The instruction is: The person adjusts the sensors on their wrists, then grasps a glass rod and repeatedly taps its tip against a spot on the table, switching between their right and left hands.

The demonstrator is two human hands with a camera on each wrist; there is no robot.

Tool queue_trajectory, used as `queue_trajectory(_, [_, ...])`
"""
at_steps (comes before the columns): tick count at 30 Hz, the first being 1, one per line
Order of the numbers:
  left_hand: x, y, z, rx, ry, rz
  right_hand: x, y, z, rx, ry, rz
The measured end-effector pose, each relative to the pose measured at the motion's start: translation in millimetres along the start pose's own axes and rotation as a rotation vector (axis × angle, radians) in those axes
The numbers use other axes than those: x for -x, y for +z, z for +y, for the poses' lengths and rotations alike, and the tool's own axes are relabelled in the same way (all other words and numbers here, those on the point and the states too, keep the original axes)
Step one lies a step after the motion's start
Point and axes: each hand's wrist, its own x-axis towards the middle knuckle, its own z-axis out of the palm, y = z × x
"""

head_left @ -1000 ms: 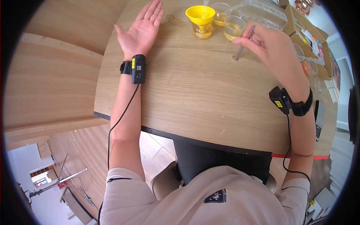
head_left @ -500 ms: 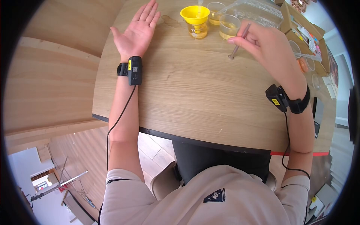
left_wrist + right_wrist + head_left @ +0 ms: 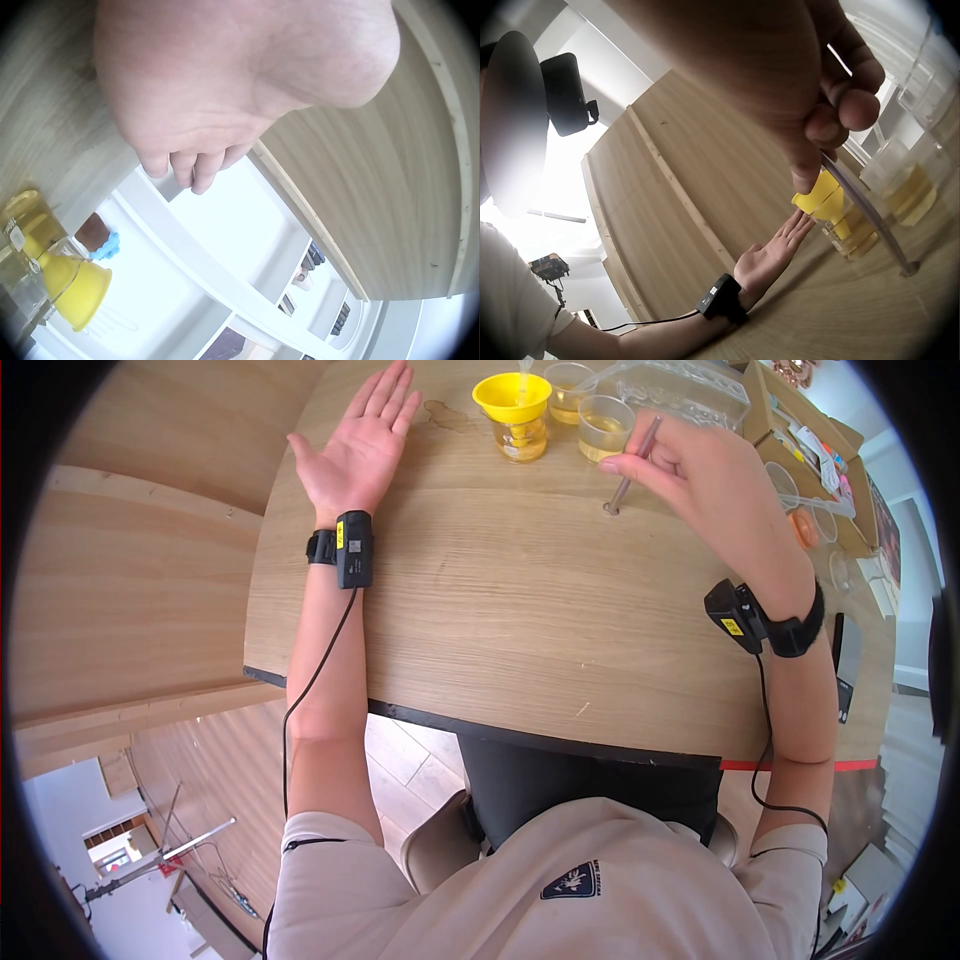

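My left hand (image 3: 350,460) lies palm up over the table's left side, fingers straight and holding nothing. My right hand (image 3: 715,475) pinches a thin translucent stirring rod (image 3: 622,490) between thumb and fingers. The rod slants, its flared lower end at the tabletop; the right wrist view shows this rod (image 3: 874,217) closely. Left of that hand, a yellow funnel (image 3: 505,398) sits in a beaker (image 3: 520,445) of yellow liquid, with a clear stem standing inside the funnel. Two clear cups of pale yellow liquid stand beside it, the nearer cup (image 3: 600,448) by my right fingertips.
A clear plastic tray (image 3: 690,395) lies behind the cups. An open cardboard box (image 3: 762,405) with small items stands at the back right, near empty clear cups (image 3: 783,485) and an orange object (image 3: 803,528). A wooden panel (image 3: 140,590) rises beyond the table's left edge.
The head view has shifted slightly, so the table and everything on it appear a little further left. Both hands keep their poses; the right one still pinches the stirring rod.
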Motion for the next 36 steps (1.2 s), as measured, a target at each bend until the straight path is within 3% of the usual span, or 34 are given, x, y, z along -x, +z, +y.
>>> queue_trajectory(14, [0.9, 1.4, 0.2, -0.013, 0.0, 0.006, -0.4, 1.0, -2.8, 0.022, 0.023, 0.004])
queue_trajectory(17, [0.7, 0.9, 0.2, -0.259, -0.019, 0.01, -0.4, 1.7, -1.7, 0.009, 0.011, 0.005])
queue_trajectory(22, [0.4, 4.0, -2.7, 0.048, -0.003, -0.079, -1.0, 1.5, -3.0, 0.01, 0.027, -0.003])
queue_trajectory(25, [-0.1, -1.6, -0.2, 0.171, 0.005, -0.034, -1.5, 1.3, -2.5, 0.015, 0.017, -0.011])
queue_trajectory(36, [-0.1, 2.6, 0.9, 0.147, 0.009, 0.002, -0.7, 2.5, -1.5, 0.045, -0.03, 0.017])
